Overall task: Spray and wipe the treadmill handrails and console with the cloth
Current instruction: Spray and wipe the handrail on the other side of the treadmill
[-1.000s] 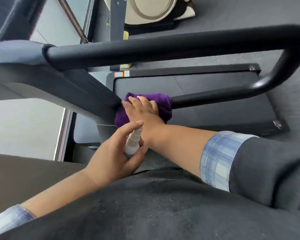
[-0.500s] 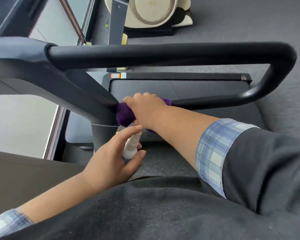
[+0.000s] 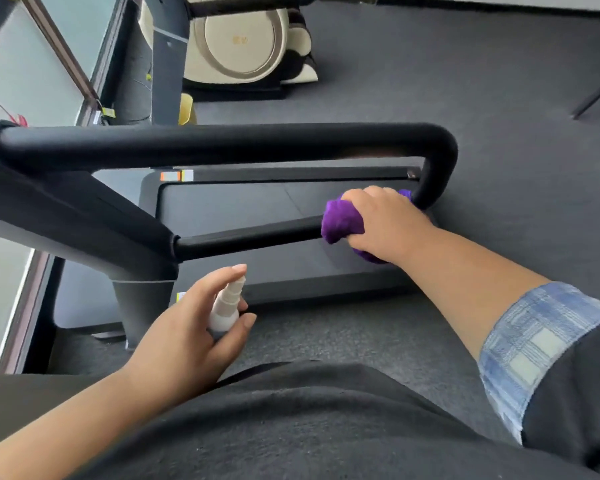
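Observation:
A black looped handrail (image 3: 222, 143) runs across the view, its upper bar padded and its thinner lower bar (image 3: 250, 235) slanting back to the treadmill upright (image 3: 84, 220). My right hand (image 3: 385, 220) grips a purple cloth (image 3: 342, 220) wrapped round the lower bar, close to the bend at the rail's right end. My left hand (image 3: 184, 330) holds a small white spray bottle (image 3: 226, 306) below the bar, index finger on its top, nozzle pointing up and right. The console is out of view.
The treadmill deck (image 3: 243, 206) lies beneath the rail. A beige and black machine (image 3: 243, 46) stands behind on the dark carpet (image 3: 482, 98). A window wall (image 3: 21, 64) lines the left side. A thin black leg (image 3: 596, 95) shows at the right edge.
My right hand has slid the cloth along the lower bar from the joint at the upright to the rail's right bend. The left hand and bottle have hardly moved.

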